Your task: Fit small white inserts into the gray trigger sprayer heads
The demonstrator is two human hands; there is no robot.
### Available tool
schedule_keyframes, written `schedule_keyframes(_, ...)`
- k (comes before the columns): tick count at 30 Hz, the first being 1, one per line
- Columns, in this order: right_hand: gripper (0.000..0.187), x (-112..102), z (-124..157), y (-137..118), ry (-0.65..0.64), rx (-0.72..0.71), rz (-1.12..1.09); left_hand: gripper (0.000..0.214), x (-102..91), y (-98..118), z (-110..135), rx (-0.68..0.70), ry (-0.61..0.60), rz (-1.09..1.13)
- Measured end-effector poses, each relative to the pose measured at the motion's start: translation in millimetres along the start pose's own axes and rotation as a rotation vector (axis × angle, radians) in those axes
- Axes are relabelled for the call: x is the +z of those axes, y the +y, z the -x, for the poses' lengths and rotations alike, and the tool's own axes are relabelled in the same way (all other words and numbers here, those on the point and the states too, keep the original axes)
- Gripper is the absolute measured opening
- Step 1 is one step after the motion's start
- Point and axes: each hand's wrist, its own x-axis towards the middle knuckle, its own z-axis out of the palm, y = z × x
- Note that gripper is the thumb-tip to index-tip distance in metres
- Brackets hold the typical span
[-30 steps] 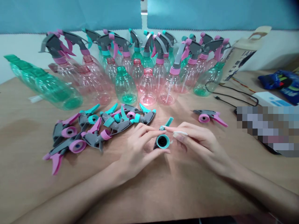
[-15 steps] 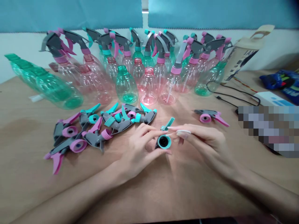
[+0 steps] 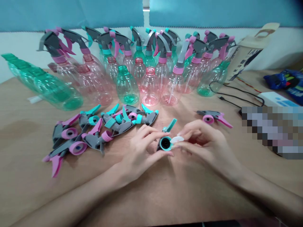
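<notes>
My left hand (image 3: pixel 142 148) is closed around a grey spray head with a teal cap and trigger (image 3: pixel 166 140), its open cap facing me. My right hand (image 3: pixel 201 143) pinches a small white disc (image 3: pixel 177 139) at the cap's right rim. Both hands rest low over the wooden table (image 3: pixel 165 195), near its middle. A pile of loose spray heads (image 3: pixel 99 130) in pink and teal lies to the left of my left hand.
Several pink and green clear bottles (image 3: pixel 146 85), some with spray heads fitted, stand in rows at the back. Stacked green bottles (image 3: pixel 44 85) lie at far left. One pink spray head (image 3: pixel 211 117) lies right of my hands. A paper bag (image 3: pixel 246 53), black cable (image 3: pixel 236 97) and blurred patch sit at right.
My right hand has curled in and brought the white disc from above the cap down to its right rim. The left hand and spray head stayed nearly still.
</notes>
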Motion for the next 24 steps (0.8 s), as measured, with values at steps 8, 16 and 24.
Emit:
schedule_keyframes(8, 0.018, -6, -6, -14, -0.15, 0.176, -0.067, 0.038, 1.1, 0, 1, 0.039, 0.001, -0.006)
schedule_keyframes(16, 0.026, -17, -7, -20, -0.331, 0.26, -0.103, 0.036, 2.3, 1, 1, 0.047, 0.019, -0.026)
schedule_keyframes(24, 0.022, -22, -17, -15, -0.49, 0.396, 0.042, 0.042, 5.7, 4, 4, 0.199, -0.001, -0.117)
